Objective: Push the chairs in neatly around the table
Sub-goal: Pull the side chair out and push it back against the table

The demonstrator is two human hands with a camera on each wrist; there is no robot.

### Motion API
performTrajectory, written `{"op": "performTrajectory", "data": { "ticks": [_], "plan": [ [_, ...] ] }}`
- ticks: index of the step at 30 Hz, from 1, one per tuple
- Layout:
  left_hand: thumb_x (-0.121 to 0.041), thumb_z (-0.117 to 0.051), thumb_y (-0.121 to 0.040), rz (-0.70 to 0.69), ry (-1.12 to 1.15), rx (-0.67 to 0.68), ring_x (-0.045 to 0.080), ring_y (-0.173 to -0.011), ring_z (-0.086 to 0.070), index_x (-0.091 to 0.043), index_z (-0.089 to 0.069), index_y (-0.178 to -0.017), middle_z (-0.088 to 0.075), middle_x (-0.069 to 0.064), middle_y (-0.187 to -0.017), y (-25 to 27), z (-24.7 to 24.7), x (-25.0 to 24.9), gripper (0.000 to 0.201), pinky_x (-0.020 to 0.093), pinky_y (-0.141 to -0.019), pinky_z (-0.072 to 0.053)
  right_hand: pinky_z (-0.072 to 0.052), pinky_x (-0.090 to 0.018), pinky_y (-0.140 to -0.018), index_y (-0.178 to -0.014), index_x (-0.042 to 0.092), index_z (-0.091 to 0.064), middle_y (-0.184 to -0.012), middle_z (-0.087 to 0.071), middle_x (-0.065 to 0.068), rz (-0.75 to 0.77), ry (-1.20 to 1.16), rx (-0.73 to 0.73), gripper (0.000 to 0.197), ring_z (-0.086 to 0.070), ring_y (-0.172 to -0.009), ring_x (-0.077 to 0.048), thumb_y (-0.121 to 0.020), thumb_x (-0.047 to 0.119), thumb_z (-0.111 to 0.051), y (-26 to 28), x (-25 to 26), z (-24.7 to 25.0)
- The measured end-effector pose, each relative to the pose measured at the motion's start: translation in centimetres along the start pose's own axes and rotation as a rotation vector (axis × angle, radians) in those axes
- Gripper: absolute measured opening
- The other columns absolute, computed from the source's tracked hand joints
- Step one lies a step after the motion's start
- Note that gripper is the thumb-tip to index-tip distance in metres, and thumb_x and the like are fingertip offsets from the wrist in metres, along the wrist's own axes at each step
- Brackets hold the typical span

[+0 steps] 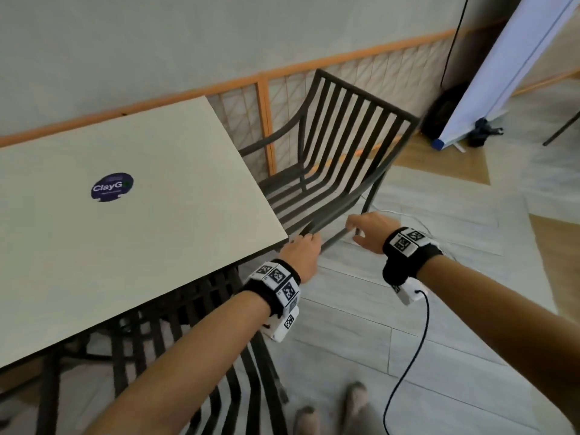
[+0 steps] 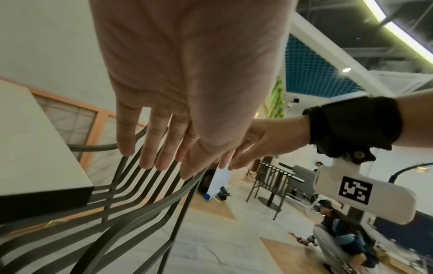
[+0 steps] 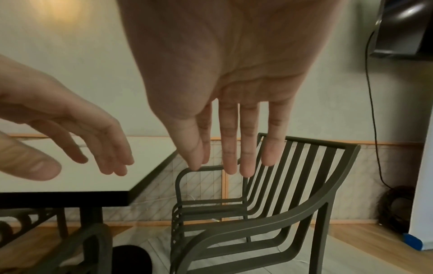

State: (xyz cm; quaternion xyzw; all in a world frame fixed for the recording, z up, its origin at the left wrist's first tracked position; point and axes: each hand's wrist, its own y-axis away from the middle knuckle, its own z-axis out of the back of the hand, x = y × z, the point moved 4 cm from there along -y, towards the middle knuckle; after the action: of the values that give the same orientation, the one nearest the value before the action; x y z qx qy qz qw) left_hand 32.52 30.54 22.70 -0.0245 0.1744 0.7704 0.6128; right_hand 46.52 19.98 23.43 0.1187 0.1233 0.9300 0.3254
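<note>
A dark slatted armchair (image 1: 367,95) (image 2: 145,213) (image 3: 293,209) stands at the right end of the cream table (image 1: 141,246) (image 2: 35,148) (image 3: 117,176), its seat partly under the top. My left hand (image 1: 303,251) (image 2: 178,111) (image 3: 82,120) hovers at the front end of the chair's near armrest, by the table corner. My right hand (image 1: 364,230) (image 3: 234,92) (image 2: 262,140) is just to its right, over the armrest's front leg. Both wrist views show straight fingers that hold nothing. A second dark chair (image 1: 188,324) (image 3: 89,241) sits under the table's near side.
An orange-framed lattice panel (image 1: 282,98) runs along the wall behind the chair. A white rolled banner (image 1: 502,73) and a black bag (image 1: 445,111) stand at the back right. A person (image 2: 339,231) sits on the floor farther off, near another table and chairs (image 2: 269,178).
</note>
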Motion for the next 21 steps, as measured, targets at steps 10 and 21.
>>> {"op": "performTrajectory", "data": {
  "ticks": [10,21],
  "plan": [
    [-0.008,-0.063,-0.086,0.297,0.052,0.093,0.033,-0.119,-0.053,-0.005,-0.046,-0.122,-0.053,0.016,-0.129,-18.2,-8.6,3.8,0.04,0.043,-0.093,-0.049,-0.055,-0.046,-0.083,-0.125,0.025,-0.049,-0.127,-0.06,-0.009,0.103,0.034,0.099,0.042,-0.061,-0.107,-0.033,-0.085,0.012,-0.052,-18.5,-11.4,-6.4],
    [-0.017,-0.048,-0.098,0.512,0.053,0.062,0.036,-0.12,-0.052,-0.001,-0.039,-0.134,-0.052,0.022,-0.132,-30.1,-16.4,5.3,0.041,0.05,-0.105,-0.04,-0.021,-0.062,-0.11,-0.132,0.03,-0.045,-0.144,-0.045,-0.003,0.153,0.291,0.054,0.046,-0.037,-0.135,-0.029,-0.087,0.029,-0.056,-30.2,-22.3,-9.4]
  ]
}}
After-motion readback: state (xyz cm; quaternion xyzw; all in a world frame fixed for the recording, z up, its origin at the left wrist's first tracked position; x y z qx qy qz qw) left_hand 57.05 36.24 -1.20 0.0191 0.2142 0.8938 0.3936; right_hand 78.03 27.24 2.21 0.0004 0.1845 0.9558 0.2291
